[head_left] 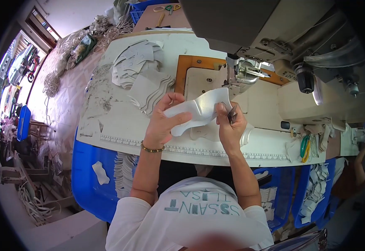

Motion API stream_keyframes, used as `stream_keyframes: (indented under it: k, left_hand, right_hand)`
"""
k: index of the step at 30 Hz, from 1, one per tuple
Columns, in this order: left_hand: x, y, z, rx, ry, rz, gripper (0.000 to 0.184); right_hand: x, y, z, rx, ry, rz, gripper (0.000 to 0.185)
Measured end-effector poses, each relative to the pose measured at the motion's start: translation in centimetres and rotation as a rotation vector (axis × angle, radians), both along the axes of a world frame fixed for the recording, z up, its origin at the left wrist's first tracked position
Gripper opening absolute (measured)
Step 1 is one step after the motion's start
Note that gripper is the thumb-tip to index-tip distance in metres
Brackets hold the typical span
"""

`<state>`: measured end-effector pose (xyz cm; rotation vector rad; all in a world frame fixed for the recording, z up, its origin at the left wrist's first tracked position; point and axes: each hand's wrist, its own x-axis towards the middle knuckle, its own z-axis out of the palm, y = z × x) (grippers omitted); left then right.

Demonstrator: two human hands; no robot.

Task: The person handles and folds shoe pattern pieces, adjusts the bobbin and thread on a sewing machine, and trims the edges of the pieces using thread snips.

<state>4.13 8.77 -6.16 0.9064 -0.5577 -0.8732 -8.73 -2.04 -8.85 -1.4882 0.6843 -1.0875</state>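
Observation:
A glossy white cut piece [201,106], curved like a shoe-upper panel, is held up between my two hands in front of the sewing machine [246,73]. My left hand [164,122] pinches its left end between thumb and fingers. At the right end, my right hand [231,126] presses the piece with its thumb. A small dark metal tool [232,113], which looks like thread snips, is tucked in that same hand. Beyond my left hand lie a fanned stack of white pieces [134,60] and a wavy-edged stack [152,90].
A ruler strip [182,149] runs along the table's front edge. Blue bins [86,184] with white pieces stand below the table on both sides. Green- and yellow-handled scissors [304,147] hang at right. Another person's arm [361,165] shows at far right.

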Motion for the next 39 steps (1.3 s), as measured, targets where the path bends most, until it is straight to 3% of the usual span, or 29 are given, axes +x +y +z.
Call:
stream_keyframes:
  k: [4,6,7,9,11,13,14,16,18,19,20,21,23,26,30,33,37,39]
  left_hand:
    - [0.4,0.8,1.4,0.137,-0.182,-0.04,0.03]
    - [0.1,0.7,1.4,0.424,-0.713,0.024,0.023]
    - [-0.2,0.3,0.5,0.453,-0.697,0.141,0.017]
    - [0.2,-0.3,-1.0,0.341,-0.779,0.314,0.018]
    - [0.9,0.1,-0.8,0.289,-0.79,0.256,0.02]
    - [1.2,-0.3,-0.6,0.059,-1.111,0.483,0.022]
    - [1.0,-0.2,-0.5,0.061,-1.109,0.486,0.022]
    - [0.2,0.0,-0.4,0.375,-0.922,0.699,0.028]
    - [1.0,0.8,-2.1,0.265,-0.551,0.318,0.027]
    - [1.1,1.0,-2.4,0.187,-0.37,0.116,0.027]
    - [0.5,1.3,-0.8,0.025,0.128,-0.018,0.024]
    - [0.4,1.3,-1.1,0.026,0.129,-0.016,0.024]
    - [0.2,1.3,-1.9,-0.001,-0.234,0.086,0.027]
    - [-0.7,0.8,-2.1,0.001,-0.398,0.201,0.032]
    - [-0.4,1.2,-2.0,0.085,-0.141,0.18,0.037]
    - [0.2,1.9,-0.8,0.069,-0.085,0.208,0.04]
    - [0.3,2.3,-0.7,0.074,-0.134,0.237,0.039]
    - [-0.2,2.3,-0.6,0.05,-0.147,0.221,0.039]
  right_hand:
    - [-0.3,0.8,1.0,-0.365,0.087,-0.074,0.014]
    - [-0.1,0.9,1.4,-0.697,0.082,-0.142,0.019]
    - [-0.2,1.0,1.5,-0.868,0.061,-0.092,0.026]
    - [-0.7,2.5,1.9,-1.151,0.087,0.089,0.042]
    - [-0.3,4.1,0.8,-1.259,0.159,0.092,0.037]
    - [-0.7,3.7,1.0,-1.263,0.21,0.128,0.036]
    - [-0.8,3.6,1.0,-1.309,0.21,0.08,0.036]
    - [-0.9,3.2,1.0,-1.352,0.211,0.03,0.035]
    - [-0.9,2.8,0.8,-1.388,0.253,-0.04,0.035]
    - [-0.9,2.8,0.7,-1.388,0.256,-0.041,0.035]
    - [-1.0,2.9,0.7,-1.372,0.278,-0.021,0.034]
    - [-1.0,3.0,0.6,-1.354,0.298,-0.004,0.033]
    - [-1.0,3.2,0.2,-1.353,0.302,0.02,0.032]
    - [-1.0,3.2,-0.1,-1.327,0.308,0.056,0.032]
    - [-2.1,4.0,1.0,-1.119,0.379,0.156,0.037]
    - [-4.9,2.8,5.0,-0.653,0.829,0.467,0.046]
    - [-6.1,-0.2,4.9,-0.559,0.794,0.464,0.037]
    - [-5.6,0.2,5.5,-0.423,0.431,0.431,0.033]
